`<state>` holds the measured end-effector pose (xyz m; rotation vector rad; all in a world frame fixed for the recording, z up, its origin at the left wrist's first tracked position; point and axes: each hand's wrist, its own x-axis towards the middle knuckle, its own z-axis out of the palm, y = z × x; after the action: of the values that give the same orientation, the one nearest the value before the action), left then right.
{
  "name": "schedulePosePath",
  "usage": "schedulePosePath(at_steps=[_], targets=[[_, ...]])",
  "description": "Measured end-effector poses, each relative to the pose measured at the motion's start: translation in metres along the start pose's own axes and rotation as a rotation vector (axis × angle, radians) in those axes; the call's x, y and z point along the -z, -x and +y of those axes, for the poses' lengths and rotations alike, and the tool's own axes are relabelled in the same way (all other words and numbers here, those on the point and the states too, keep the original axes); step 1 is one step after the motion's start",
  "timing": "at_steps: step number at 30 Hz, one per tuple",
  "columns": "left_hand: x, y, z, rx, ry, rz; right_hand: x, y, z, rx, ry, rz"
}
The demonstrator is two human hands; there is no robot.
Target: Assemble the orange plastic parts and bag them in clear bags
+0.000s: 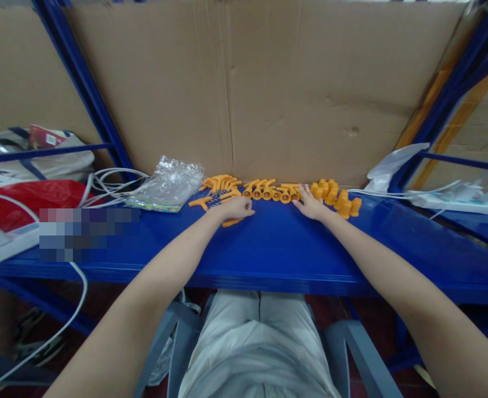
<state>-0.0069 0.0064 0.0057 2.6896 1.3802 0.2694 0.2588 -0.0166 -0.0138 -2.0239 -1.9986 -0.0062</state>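
Curled into a loose fist, the person's left hand (239, 207) rests at the front edge of a heap of orange T-handled pieces (221, 182) with dark, chain-like metal parts among them. One more orange piece (232, 223) sticks out just below that hand; whether the fingers grip it I cannot tell. The right hand (310, 205) is open, palm down with its fingers spread, at the right end of a row of orange funnel-ended pieces (267, 192), its fingertips at or touching the last of them. Those pieces lie side by side between the two hands, their round hollow ends toward the person and their stems pointing back. Just beyond the right hand stands a cluster of short orange caps (330, 190), several of them close together.

All of this sits along the back of a blue counter (268, 249), near an upright cardboard panel (268, 94). To the left of the heap lies a clear plastic bag (169, 181), with white cables (113, 179) beside it and a red bag (67, 196) farther left. Well to the right, a white power strip (463, 203) lies beyond a blue metal post (418, 132).
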Motion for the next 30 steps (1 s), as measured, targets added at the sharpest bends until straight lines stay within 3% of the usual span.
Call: schedulePosePath(at_steps=[6,18,23,30], targets=[[0.0,0.0,0.0,0.009,0.012,-0.008,0.015,0.003,0.015,-0.114,0.112,0.181],[-0.003,-0.002,-0.004,-0.006,0.028,0.009,0.022,-0.001,0.03,-0.111,0.089,0.151],[-0.003,-0.002,-0.003,-0.009,0.015,0.009,0.018,-0.002,0.032,-0.107,0.091,0.082],[0.01,0.003,0.005,-0.024,-0.048,0.097,0.013,-0.003,0.034,-0.1,0.134,0.01]])
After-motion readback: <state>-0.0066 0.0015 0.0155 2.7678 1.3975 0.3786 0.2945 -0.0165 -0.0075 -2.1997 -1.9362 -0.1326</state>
